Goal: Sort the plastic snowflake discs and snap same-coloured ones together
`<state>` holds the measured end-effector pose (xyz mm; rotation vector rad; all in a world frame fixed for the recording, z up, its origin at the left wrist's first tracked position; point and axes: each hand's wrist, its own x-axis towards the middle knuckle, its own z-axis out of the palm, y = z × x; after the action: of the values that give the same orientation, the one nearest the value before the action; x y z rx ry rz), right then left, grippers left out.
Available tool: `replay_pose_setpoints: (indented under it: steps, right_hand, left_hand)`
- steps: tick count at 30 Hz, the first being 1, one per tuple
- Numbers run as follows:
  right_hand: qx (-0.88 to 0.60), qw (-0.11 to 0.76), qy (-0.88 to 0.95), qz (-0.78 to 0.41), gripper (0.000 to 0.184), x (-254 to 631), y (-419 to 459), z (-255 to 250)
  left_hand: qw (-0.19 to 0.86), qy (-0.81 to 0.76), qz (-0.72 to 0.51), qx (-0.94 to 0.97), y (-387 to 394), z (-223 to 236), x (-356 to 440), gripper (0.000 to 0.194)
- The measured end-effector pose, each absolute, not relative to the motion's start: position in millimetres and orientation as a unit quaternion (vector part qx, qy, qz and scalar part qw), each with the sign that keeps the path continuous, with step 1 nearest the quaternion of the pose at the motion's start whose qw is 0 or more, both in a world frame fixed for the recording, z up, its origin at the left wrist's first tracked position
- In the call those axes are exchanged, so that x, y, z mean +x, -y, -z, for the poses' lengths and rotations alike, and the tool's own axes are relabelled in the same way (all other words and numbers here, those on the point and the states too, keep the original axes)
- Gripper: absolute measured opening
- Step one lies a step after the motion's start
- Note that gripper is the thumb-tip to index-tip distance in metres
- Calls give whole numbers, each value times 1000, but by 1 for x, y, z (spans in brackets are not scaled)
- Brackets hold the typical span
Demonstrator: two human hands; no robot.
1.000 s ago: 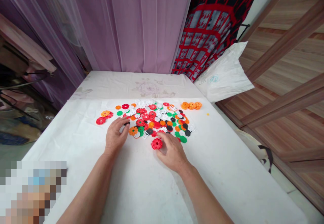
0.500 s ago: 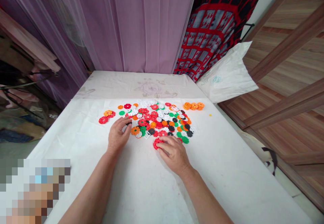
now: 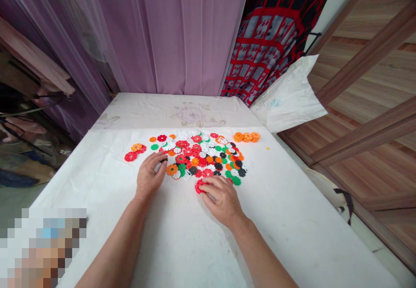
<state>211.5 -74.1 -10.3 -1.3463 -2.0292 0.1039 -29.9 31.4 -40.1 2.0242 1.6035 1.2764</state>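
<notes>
A pile of notched plastic flower discs (image 3: 195, 150) in red, orange, green, white and black lies on the white-covered table (image 3: 188, 236). At the pile's left edge, my left hand (image 3: 150, 173) has curved fingers, with a dark notched disc (image 3: 164, 160) between thumb and fingertips. My right hand (image 3: 221, 197) is at the near side of the pile. Its thumb and fingers close on red notched discs (image 3: 199, 186), which seem joined or stacked; the fingers hide part of them. Some green and red discs are just beyond the right knuckles.
Left of the pile sit red and orange discs (image 3: 131, 156), partly overlapping. A row of orange discs (image 3: 247, 137) stands at the back right, near a small yellow piece (image 3: 268, 148). A white bag (image 3: 289, 101) hangs by the table's right edge. Purple curtains (image 3: 182, 32) are behind.
The view has shifted slightly. Both hands keep nearly the same place and grip, and the discs look unmoved.
</notes>
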Motion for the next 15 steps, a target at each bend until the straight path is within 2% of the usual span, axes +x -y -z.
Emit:
replay_pose_setpoints:
  steps: [9, 15]
  right_hand:
    - [-570, 372, 732, -30, 23, 244, 36, 17]
    - [-728, 265, 632, 26, 33, 282, -12, 27]
  left_hand:
    - [129, -557, -436, 695, -31, 41, -32, 29]
    - [129, -558, -439, 692, -32, 43, -35, 28]
